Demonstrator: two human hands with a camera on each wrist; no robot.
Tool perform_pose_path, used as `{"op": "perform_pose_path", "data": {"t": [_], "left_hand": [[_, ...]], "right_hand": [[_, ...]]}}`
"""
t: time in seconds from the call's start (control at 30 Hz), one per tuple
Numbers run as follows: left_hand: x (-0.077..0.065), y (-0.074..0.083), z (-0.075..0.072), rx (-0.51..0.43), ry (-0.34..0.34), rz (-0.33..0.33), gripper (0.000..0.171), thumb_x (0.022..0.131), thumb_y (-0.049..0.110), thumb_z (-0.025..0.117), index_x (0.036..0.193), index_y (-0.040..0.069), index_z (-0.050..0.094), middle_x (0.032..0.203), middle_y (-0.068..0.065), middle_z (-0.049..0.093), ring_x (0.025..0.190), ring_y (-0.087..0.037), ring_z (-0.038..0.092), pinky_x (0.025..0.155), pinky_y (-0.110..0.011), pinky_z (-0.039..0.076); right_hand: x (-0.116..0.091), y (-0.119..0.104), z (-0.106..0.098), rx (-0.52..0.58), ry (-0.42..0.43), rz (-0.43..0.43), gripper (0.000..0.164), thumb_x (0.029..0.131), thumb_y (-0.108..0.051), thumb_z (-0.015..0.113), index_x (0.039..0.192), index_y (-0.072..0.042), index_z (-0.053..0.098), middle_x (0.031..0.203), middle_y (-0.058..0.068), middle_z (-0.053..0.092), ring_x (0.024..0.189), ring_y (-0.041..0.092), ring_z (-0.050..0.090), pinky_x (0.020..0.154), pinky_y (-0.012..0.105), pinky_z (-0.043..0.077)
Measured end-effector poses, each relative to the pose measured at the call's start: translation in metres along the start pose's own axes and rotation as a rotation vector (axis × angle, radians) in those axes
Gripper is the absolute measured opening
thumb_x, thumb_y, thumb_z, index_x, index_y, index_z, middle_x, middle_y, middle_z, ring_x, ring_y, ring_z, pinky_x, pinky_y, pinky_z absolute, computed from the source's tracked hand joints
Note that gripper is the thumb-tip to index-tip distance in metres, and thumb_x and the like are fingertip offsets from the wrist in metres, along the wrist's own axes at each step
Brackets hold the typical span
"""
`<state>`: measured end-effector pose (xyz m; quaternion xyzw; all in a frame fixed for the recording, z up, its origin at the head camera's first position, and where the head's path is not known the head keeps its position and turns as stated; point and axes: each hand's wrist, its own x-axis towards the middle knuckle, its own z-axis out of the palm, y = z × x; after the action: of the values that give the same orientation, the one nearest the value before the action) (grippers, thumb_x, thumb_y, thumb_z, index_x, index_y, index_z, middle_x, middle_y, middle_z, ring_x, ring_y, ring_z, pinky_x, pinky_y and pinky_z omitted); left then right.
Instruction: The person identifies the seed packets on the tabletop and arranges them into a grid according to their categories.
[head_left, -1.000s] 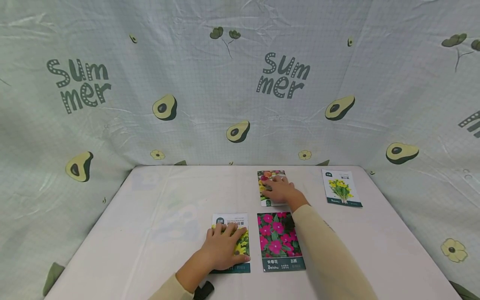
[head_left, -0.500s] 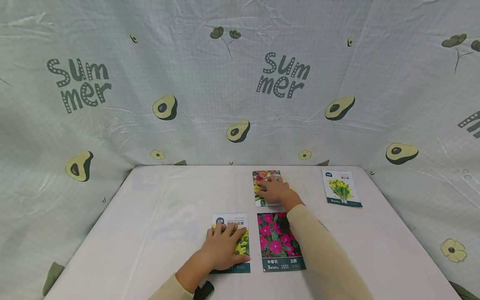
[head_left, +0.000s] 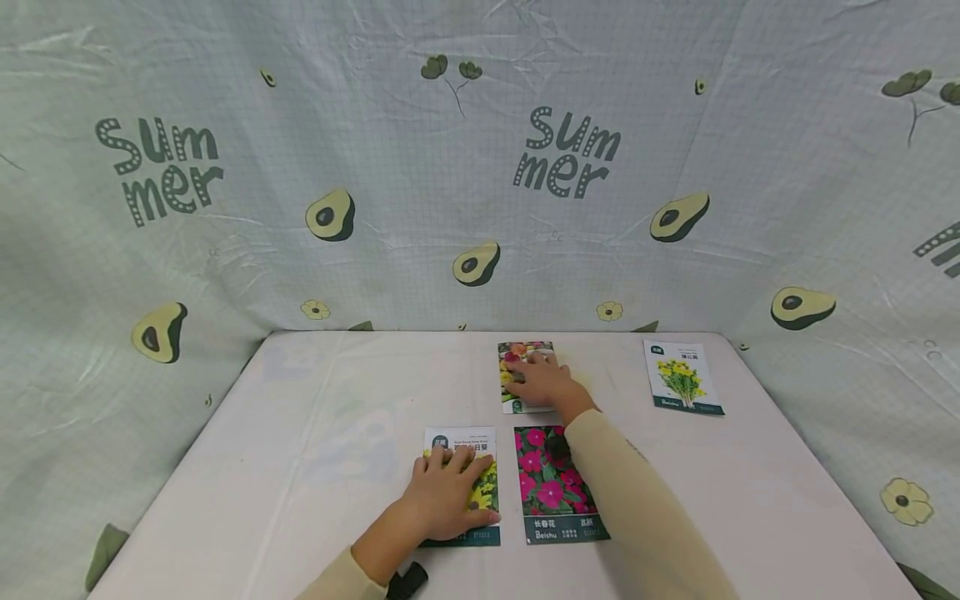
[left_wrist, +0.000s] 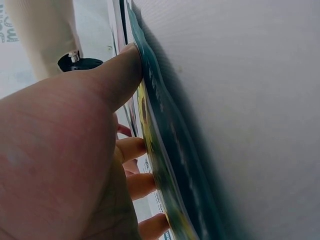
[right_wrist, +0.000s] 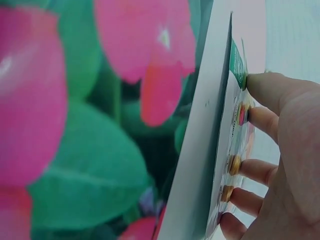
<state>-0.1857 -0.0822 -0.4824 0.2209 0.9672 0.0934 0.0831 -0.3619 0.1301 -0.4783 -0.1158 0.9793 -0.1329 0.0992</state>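
Observation:
My left hand (head_left: 444, 493) rests with spread fingers on a seed packet with yellow flowers (head_left: 486, 483), lying near the front of the table. In the left wrist view its thumb and fingertips press on the packet's face, and the dark green lower edge (left_wrist: 172, 120) curves slightly up. Farther back, my right hand (head_left: 542, 381) lies on a smaller seed packet with mixed colourful flowers (head_left: 510, 396). The right wrist view shows all its fingertips touching that packet's face. Between the two, a pink-flower seed packet (head_left: 551, 483) lies flat, partly covered by the right sleeve (head_left: 637, 500).
A white seed packet with a yellow flower bunch (head_left: 681, 379) lies at the back right of the white table (head_left: 322, 475). Behind the table hangs a curtain (head_left: 405, 167) printed with avocados and lettering. A black wrist device (head_left: 407, 581) shows by the left wrist.
My right hand has slid the colourful-flower packet a short way to the left along the back of the table. The left hand and the other packets stay in place.

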Motion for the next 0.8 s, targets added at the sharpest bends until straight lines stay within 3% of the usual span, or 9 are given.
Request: {"op": "perform_pose_path", "data": {"t": [0.8], "left_hand": [[0.000,0.000,-0.001,-0.010,-0.015,-0.008,0.080,0.085,0.073,0.066,0.151,0.030,0.049,0.153,-0.007,0.047,0.134,-0.040,0.041,0.103,-0.062,0.037]], "right_hand": [[0.010,-0.024,0.010,-0.034,0.016,0.022,0.058,0.102,-0.054,0.053,0.156,-0.037,0.042,0.164,0.013,0.034,0.153,0.043,0.024,0.119,0.064,0.025]]}}
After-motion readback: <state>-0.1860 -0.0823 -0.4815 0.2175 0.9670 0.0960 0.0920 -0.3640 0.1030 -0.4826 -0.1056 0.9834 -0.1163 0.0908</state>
